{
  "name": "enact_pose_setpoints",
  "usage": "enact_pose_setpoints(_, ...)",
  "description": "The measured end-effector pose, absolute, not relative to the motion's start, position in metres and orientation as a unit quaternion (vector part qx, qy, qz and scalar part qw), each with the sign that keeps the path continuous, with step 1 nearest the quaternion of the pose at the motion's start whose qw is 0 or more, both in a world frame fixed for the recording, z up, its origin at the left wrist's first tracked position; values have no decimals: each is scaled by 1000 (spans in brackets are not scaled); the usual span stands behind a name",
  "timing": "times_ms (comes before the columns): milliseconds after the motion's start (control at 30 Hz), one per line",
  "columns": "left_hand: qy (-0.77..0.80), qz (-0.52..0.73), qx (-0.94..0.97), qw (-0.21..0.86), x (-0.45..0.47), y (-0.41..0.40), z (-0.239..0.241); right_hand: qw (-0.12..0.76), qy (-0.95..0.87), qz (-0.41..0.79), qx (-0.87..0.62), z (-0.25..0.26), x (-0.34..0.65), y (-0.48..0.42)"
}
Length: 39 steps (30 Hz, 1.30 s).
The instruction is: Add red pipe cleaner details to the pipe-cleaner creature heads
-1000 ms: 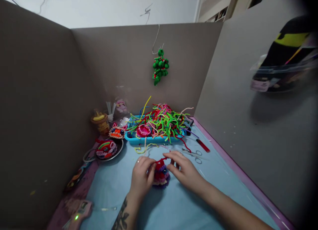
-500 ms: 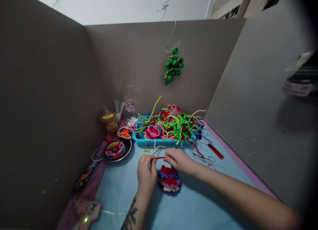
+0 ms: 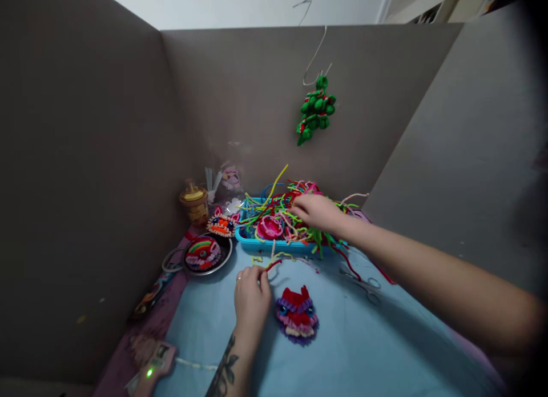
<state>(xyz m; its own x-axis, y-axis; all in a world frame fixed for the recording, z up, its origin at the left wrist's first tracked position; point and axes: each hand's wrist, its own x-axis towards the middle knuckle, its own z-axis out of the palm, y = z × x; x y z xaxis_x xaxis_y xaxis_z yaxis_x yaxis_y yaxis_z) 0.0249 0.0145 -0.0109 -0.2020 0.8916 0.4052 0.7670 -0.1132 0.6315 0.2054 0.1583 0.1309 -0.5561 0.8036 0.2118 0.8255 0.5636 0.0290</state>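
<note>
My left hand (image 3: 252,294) is closed, pinching a short red pipe cleaner (image 3: 274,265) between thumb and fingers just above the blue table covering. My right hand (image 3: 315,211) is over the heap of coloured pipe cleaners (image 3: 295,188) in the blue tray (image 3: 278,246). Its fingers are curled together and slightly blurred; what they hold, if anything, I cannot make out. Between my arms lies a red and purple fuzzy animal face (image 3: 297,317) with blue eyes. Yellow and pale pipe cleaner pieces (image 3: 285,255) lie beyond my left hand.
Scissors (image 3: 371,289) lie under my right forearm. At left stand a round metal dish (image 3: 229,254) holding a rainbow fuzzy face, an orange fuzzy face (image 3: 221,224) and a brown cup (image 3: 194,205). A pink glue gun (image 3: 158,360) with a green light sits front left. A green ornament (image 3: 317,111) hangs from a wire.
My right hand has let go of the red pipe cleaner and moved up and forward to the tray. My left hand keeps the red piece. The view has shifted slightly.
</note>
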Motion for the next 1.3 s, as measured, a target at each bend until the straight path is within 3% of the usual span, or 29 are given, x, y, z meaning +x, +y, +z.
enact_pose_setpoints(100, 664, 421, 612, 85, 22, 17, -14, 29, -825, -8, -565, 136, 199, 203)
enact_pose_setpoints(333, 655, 470, 585, 82, 13, 20, -12, -28, -789, 42, -613, 111, 185, 241)
enact_pose_setpoints(567, 638, 499, 581, 81, 14, 18, -8, 102, -743, 0, -661, 146, 227, 265)
enact_pose_setpoints(733, 631, 503, 585, 89, 14, 18, -7, 261, -705, -5, -660, 165, 255, 264)
enact_pose_setpoints(1133, 629, 484, 598, 111, 16, 18, -10, 305, -737, 29, -602, 131, 233, 235)
enact_pose_setpoints(1300, 636, 471, 602, 105, 16, 18, -10, 401, -712, -27, -576, 134, 215, 230)
